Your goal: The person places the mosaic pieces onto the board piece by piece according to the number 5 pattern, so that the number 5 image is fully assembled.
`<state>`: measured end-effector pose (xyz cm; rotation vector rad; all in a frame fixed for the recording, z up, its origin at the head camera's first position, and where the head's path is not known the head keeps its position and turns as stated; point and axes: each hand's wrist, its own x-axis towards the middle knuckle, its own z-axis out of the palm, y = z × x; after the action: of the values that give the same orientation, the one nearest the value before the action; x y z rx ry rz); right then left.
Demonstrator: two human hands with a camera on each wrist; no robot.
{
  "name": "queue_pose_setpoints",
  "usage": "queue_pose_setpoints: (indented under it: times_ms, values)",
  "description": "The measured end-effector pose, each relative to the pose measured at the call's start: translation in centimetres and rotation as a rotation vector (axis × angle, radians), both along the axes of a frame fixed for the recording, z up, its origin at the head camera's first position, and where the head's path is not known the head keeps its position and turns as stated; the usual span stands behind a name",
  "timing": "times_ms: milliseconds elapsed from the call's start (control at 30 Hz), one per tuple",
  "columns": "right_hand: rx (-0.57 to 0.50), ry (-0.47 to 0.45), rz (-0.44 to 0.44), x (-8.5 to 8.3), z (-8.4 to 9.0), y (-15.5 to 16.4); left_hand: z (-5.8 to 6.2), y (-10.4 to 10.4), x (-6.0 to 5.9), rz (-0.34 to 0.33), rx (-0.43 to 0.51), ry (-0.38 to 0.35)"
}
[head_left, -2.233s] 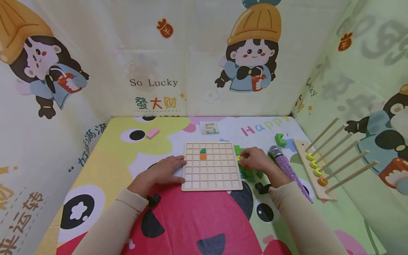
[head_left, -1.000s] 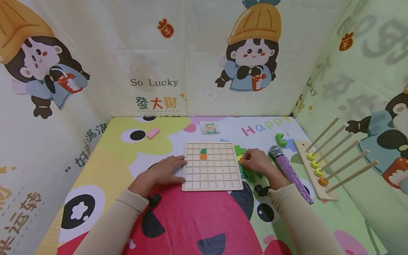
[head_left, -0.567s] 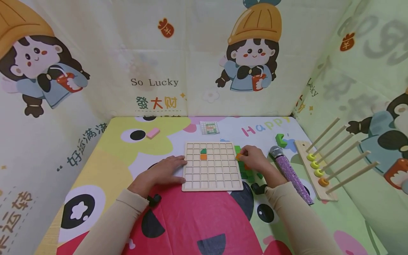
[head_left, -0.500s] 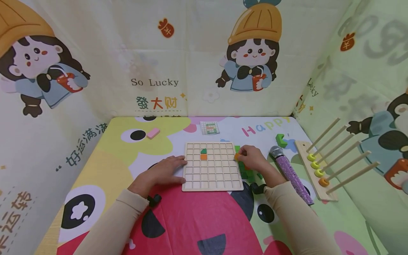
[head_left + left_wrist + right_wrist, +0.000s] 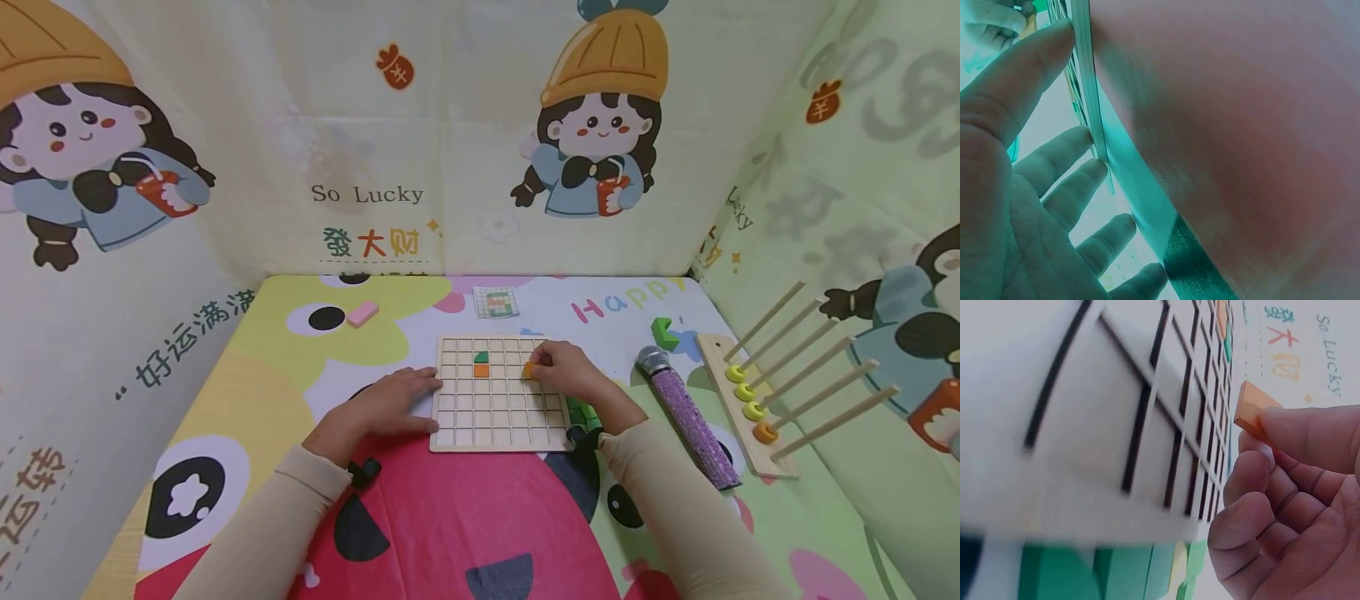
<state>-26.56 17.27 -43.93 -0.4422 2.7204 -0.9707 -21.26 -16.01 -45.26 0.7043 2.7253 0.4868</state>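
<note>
A wooden grid board (image 5: 495,433) lies flat on the table, with a green piece (image 5: 481,357) and an orange piece (image 5: 481,370) set in its cells. My right hand (image 5: 558,372) hovers over the board's right part and pinches a small orange block (image 5: 528,371) (image 5: 1254,414) between thumb and fingers. My left hand (image 5: 390,402) lies flat beside the board, its straight fingers (image 5: 1066,206) touching the board's left edge (image 5: 1088,94). A heap of green blocks (image 5: 583,412) sits just right of the board, partly hidden behind my right wrist.
A purple glitter microphone (image 5: 686,418) and a wooden peg rack with rings (image 5: 750,400) lie to the right. A green block (image 5: 663,333), a small pattern card (image 5: 496,302) and a pink block (image 5: 362,313) sit farther back. Cartoon-printed cloth walls enclose the table.
My right hand lifted an orange block from the heap beside the board and carried it left over the grid. The left hand stayed in place.
</note>
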Motion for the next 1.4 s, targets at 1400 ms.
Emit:
queue_pose_setpoints:
  times_ms: [1400]
  values:
    - [0.123,-0.003,0.17,0.0,0.0,-8.0,0.2,-0.3,0.0,0.004,-0.015,-0.013]
